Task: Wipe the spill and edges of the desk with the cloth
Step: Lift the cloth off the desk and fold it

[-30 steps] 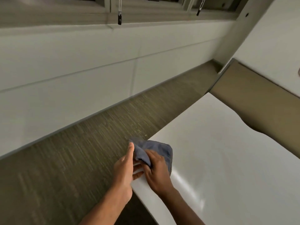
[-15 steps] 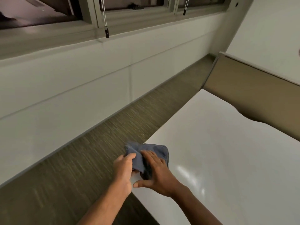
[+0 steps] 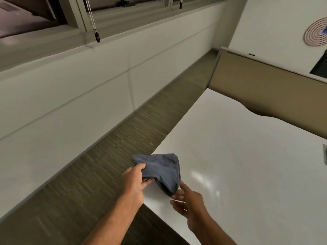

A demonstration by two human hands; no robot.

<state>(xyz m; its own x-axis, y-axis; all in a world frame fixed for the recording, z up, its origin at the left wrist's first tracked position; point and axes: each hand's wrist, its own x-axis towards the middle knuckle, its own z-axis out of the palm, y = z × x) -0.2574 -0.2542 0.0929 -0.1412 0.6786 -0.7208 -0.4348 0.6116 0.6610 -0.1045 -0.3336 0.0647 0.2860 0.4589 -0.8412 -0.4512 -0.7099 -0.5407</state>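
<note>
Since half a second ago the right hand (image 3: 190,200) has slid off the top of the cloth (image 3: 161,171) and drawn back toward the person, so that it now sits at the cloth's near corner instead of covering it. Its forefinger points forward along the cloth's right edge, and the thumb and other fingers close on the near corner, pinching the fabric. The left hand (image 3: 135,181) has stayed at the desk's left edge and keeps its grip: its fingers curl over the cloth's left side, bunching it, with the thumb tucked beneath. Both hands are therefore clamped on the same cloth, close together but not touching each other.

That cloth is grey-blue, folded into a rough triangle, and lies on the near left corner area of the desk (image 3: 247,165), its left part reaching past the desk's edge over the floor. More of it shows than before, since the right hand no longer hides it. Soft glare patches sit on the white desk top just right of the cloth; I cannot tell any spill from them.

Left of the desk runs a strip of brown striped carpet (image 3: 99,165), then a pale wall (image 3: 62,103) under a window sill (image 3: 123,22), where a blind cord weight (image 3: 97,36) hangs. Behind the desk stands a tan partition panel (image 3: 265,89), and beyond it a white wall bears a spiral ornament (image 3: 314,35).
</note>
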